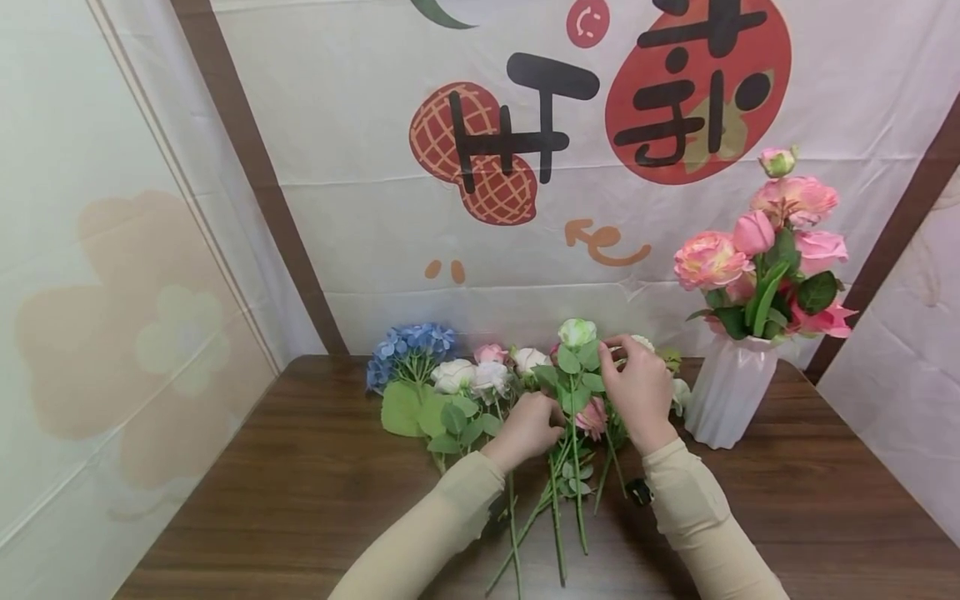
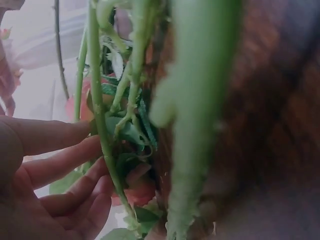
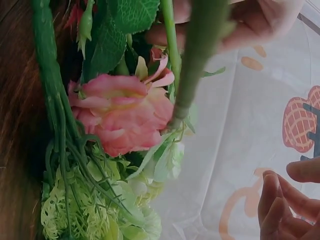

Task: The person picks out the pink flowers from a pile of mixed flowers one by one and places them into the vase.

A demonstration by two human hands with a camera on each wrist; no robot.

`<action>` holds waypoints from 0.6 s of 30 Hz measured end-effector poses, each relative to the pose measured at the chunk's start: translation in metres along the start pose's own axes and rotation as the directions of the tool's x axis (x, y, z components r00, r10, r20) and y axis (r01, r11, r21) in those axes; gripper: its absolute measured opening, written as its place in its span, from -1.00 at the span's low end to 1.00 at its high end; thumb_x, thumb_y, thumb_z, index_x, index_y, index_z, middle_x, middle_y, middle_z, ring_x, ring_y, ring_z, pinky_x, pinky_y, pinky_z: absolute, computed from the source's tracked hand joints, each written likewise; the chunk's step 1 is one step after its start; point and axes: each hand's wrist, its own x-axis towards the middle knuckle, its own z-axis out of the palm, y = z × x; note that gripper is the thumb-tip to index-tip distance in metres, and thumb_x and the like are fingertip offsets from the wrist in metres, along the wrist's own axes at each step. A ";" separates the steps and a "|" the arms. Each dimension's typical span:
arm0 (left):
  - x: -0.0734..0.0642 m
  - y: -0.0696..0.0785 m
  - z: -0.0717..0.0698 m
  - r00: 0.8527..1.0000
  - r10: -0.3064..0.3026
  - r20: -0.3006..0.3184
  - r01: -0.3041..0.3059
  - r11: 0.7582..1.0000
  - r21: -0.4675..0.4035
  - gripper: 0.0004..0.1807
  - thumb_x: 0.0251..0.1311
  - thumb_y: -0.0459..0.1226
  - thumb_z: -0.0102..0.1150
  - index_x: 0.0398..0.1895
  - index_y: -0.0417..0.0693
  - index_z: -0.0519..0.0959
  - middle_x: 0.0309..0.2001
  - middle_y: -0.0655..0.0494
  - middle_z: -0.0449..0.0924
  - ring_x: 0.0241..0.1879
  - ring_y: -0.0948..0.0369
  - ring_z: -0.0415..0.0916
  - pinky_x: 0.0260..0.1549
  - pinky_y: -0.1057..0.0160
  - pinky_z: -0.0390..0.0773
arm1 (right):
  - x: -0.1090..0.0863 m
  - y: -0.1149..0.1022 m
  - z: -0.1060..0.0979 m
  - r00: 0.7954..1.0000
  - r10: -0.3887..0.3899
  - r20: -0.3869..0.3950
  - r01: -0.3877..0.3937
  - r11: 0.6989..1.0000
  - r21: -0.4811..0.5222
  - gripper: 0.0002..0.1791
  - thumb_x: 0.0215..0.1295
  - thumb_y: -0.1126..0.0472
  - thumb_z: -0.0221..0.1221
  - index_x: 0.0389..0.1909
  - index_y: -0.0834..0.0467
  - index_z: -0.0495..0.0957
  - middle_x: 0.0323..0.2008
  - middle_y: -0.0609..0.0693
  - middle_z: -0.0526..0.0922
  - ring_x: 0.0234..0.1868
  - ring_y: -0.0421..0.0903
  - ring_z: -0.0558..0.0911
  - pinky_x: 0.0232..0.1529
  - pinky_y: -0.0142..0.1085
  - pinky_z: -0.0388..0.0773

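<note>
My left hand reaches in among the stems in the middle of a row of artificial flowers. In the left wrist view its loosely bent fingers come right up to a thin green stem. My right hand is raised beside a white-green rose, close to its upper leaves. The right wrist view shows those fingertips apart, with nothing between them. A pink flower lies below both hands. A thick blurred stem crosses close to each wrist camera.
Blue hydrangea and white roses lie to the left on the wooden table. At the right stands a white ribbed vase filled with pink flowers. A printed cloth hangs behind the table.
</note>
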 end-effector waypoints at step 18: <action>0.007 0.013 0.011 0.983 -0.180 0.034 0.171 0.968 0.182 -0.54 -0.06 0.00 0.39 -0.81 0.05 0.35 -0.69 0.15 0.50 -0.69 0.21 0.44 -0.82 0.23 0.33 | 0.001 0.000 -0.004 0.999 0.043 0.033 -0.044 0.999 0.022 -0.74 0.30 -0.01 0.14 -0.28 0.09 0.66 -0.47 0.04 0.70 -0.65 -0.04 0.56 -0.73 -0.25 0.34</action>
